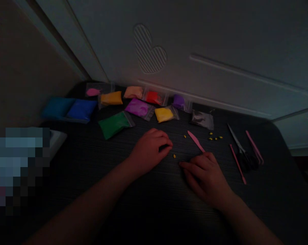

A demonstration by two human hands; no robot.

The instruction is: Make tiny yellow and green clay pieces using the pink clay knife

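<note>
Yellow clay bit (174,156) lies on the desk (149,211), left of and nearer than the pink knife (194,139), about midway between the left hand (149,151), fingertips nearly meeting, and the loosely curled right hand (208,173); whether either grip holds anything, I cannot tell.

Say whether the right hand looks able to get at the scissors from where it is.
Probably yes: the scissors lie uncovered, off to the side of the right hand. Only a thin pink stick lies between, beside the handles, and the hand could likely pass over it.
</note>
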